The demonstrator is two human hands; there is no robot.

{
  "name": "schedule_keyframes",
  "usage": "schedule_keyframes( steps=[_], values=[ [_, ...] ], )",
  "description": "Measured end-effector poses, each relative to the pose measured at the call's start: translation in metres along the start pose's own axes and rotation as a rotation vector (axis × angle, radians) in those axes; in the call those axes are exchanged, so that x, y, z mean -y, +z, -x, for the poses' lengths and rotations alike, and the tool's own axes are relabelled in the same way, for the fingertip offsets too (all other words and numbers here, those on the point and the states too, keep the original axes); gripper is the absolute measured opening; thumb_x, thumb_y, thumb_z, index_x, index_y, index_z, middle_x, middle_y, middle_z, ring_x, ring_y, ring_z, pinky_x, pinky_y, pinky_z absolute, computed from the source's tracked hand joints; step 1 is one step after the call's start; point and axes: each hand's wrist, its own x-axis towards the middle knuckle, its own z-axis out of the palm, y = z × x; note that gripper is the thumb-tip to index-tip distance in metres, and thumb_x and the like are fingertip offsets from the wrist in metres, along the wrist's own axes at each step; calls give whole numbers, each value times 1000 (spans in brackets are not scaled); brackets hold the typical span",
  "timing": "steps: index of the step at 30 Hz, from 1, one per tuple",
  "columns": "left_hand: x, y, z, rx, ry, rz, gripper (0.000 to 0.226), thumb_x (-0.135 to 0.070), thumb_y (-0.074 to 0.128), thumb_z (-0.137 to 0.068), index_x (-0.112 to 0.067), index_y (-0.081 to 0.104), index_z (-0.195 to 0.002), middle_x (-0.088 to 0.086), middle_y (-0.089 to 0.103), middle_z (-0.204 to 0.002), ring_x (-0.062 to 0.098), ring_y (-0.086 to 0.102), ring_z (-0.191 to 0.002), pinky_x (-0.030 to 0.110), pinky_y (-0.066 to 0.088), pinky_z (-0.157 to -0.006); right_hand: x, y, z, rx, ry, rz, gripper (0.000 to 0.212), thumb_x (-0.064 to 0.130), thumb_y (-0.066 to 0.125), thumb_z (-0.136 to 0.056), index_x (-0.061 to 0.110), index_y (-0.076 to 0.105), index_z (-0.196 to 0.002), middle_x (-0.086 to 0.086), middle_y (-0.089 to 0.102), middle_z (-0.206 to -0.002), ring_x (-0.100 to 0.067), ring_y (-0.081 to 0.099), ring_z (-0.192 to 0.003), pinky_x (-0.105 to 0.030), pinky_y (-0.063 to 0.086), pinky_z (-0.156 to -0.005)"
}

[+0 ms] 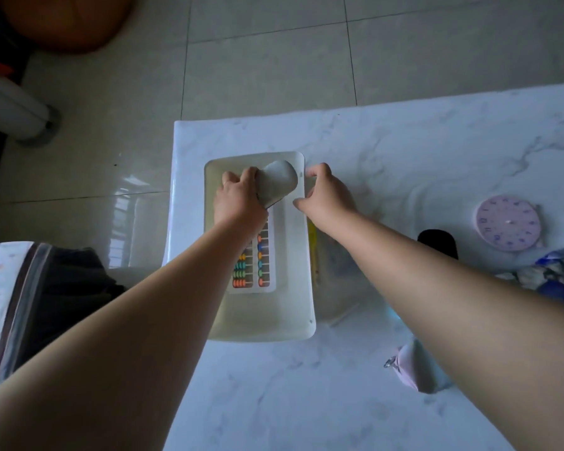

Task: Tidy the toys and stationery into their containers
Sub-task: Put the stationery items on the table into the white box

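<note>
I see the grey pouch over the far end of the translucent bin, gripped by my left hand with curled fingers. An abacus lies inside. My right hand pinches the bin's far right rim. The bin sits near the table's far left corner.

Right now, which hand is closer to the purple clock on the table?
The right hand. It grips the bin's right rim, on the side facing the purple clock. The left hand is farther off, holding a grey pouch over the bin.

Marble table — bearing translucent bin, toy clock, pouch.
</note>
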Motion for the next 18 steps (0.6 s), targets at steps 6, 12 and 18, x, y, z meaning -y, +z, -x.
schedule_keyframes(
  steps=[6, 12, 18],
  values=[
    [18, 13, -28, -20, 179, -282, 75, -7, 69, -75, -32, 40, -140, 12, 41, -128, 34, 37, -121, 42, 38, -101, -9, 26, -7, 4, 9, 133, 43, 10, 52, -83, 16, 47, -125, -12, 62, -115, -34, 59, -107, -33, 46, -81],
    [22, 29, -49, -117, 248, -335, 80, 2, 65, -73, -24, 36, -142, 14, 43, -134, 37, 40, -121, 43, 35, -105, -25, 41, -9, -2, 32, 166, 63, 14, 42, -91, 30, 24, -150, -13, 55, -131, -35, 56, -114, -37, 47, -89],
    [27, 39, -44, -166, 244, -311, 71, 3, 54, -81, -27, 38, -143, 15, 34, -138, 38, 32, -125, 46, 43, -94, -27, 44, -12, 10, 72, 193, 63, 13, 36, -96, 33, 15, -152, -11, 49, -140, -32, 53, -120, -35, 42, -88]
  ],
)
